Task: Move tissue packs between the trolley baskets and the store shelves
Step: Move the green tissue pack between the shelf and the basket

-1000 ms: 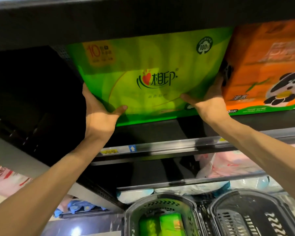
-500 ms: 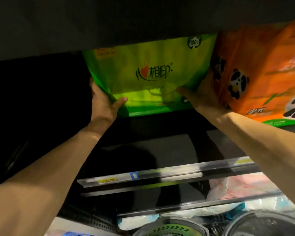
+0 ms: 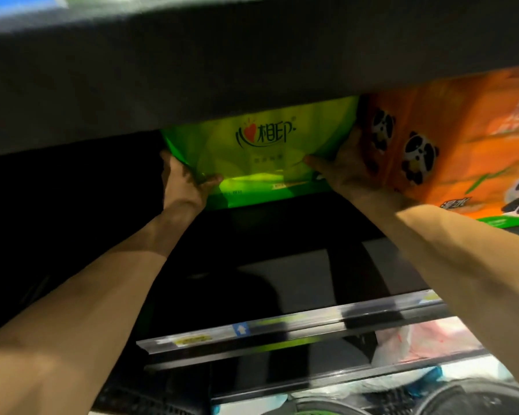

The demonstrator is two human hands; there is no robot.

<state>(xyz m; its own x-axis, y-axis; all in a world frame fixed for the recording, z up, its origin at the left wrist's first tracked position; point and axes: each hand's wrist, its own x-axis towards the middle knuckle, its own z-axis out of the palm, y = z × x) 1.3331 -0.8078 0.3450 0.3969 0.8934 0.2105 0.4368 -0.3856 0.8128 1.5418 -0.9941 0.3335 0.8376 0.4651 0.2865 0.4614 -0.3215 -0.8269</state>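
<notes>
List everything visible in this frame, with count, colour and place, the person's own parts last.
green pack: one, bright green with a red heart logo, on the shelf, far back under the shelf above.
orange pack: one, orange with panda prints, touching the green pack's right side.
upper shelf: one, dark, across the top.
price rail: one, silvery with a yellow tag and a blue arrow, below the arms.
pink packs: count unclear, pink and white, lower shelf at right.
baskets: two rims, dark, bottom edge.
left hand: grips the green pack's left corner.
right hand: holds its right edge, against the orange pack.
</notes>
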